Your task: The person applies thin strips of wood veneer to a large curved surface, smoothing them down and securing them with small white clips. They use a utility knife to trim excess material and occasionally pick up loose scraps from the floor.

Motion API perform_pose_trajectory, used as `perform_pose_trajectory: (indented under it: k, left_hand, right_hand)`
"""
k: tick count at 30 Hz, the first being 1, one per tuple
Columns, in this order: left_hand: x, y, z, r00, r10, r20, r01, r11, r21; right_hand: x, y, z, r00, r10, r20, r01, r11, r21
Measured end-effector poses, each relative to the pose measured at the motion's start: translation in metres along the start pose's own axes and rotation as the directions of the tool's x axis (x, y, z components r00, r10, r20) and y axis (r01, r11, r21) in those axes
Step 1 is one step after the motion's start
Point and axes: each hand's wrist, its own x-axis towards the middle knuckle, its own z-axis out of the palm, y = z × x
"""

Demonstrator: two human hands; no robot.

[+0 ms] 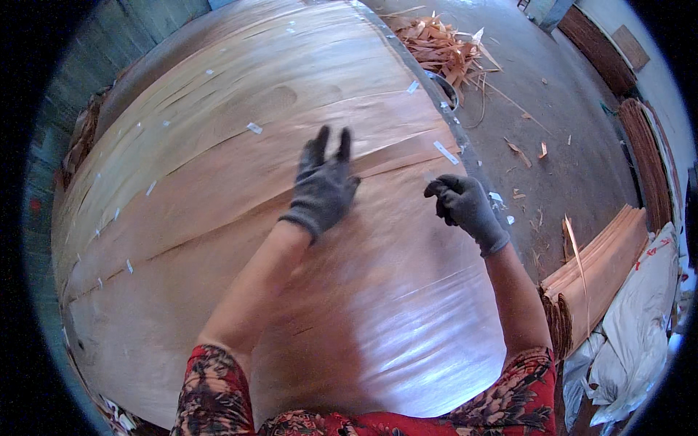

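A broad sheet of reddish-brown wood veneer (240, 305) spreads out in front of me, with overlapping strips and long seams across it. My left hand (321, 185), in a dark grey glove, is over a seam near the middle, fingers stretched and apart. Whether its palm presses the veneer, I cannot tell. Toward the right edge, my right hand (467, 209) wears a matching glove, with its fingers curled and pinched together. A faint pale bit shows at its fingertips, too small to make out. Just beyond it, a white piece of tape (446, 152) lies on the veneer.
More white tape pieces (254, 128) dot the seams. Past the right edge, a heap of veneer scraps (443, 47) lies on the grey floor (552, 109). A stack of veneer (600, 272) and a white plastic sheet (632, 320) are at the right. A wall (94, 62) bounds the left.
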Motion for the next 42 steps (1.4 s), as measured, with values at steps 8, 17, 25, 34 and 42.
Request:
perform_pose_trajectory:
  k: [8, 17, 25, 34, 42]
  left_hand:
    - [-0.036, -0.02, -0.006, 0.998, -0.035, 0.059, 0.034, 0.999, 0.017]
    - [-0.017, -0.014, -0.008, 0.988, -0.032, -0.153, 0.011, 0.991, -0.134]
    - [0.037, 0.007, 0.018, 0.929, -0.353, 0.114, 0.359, 0.932, -0.042]
    - [0.042, 0.022, 0.017, 0.91, -0.36, 0.205, 0.35, 0.933, 0.084]
    - [0.037, 0.01, -0.006, 0.876, -0.343, 0.34, 0.42, 0.889, -0.184]
  right_hand:
    - [0.052, -0.028, 0.05, 0.972, 0.141, 0.188, -0.148, 0.989, 0.023]
    - [0.076, -0.057, 0.056, 0.942, 0.252, 0.222, -0.15, 0.908, -0.392]
    - [0.079, -0.039, 0.049, 0.942, 0.233, 0.241, -0.066, 0.833, -0.549]
    - [0.063, -0.027, 0.046, 0.965, -0.036, 0.26, 0.196, 0.757, -0.623]
    - [0.009, -0.019, 0.094, 0.753, -0.639, 0.157, 0.439, 0.311, -0.843]
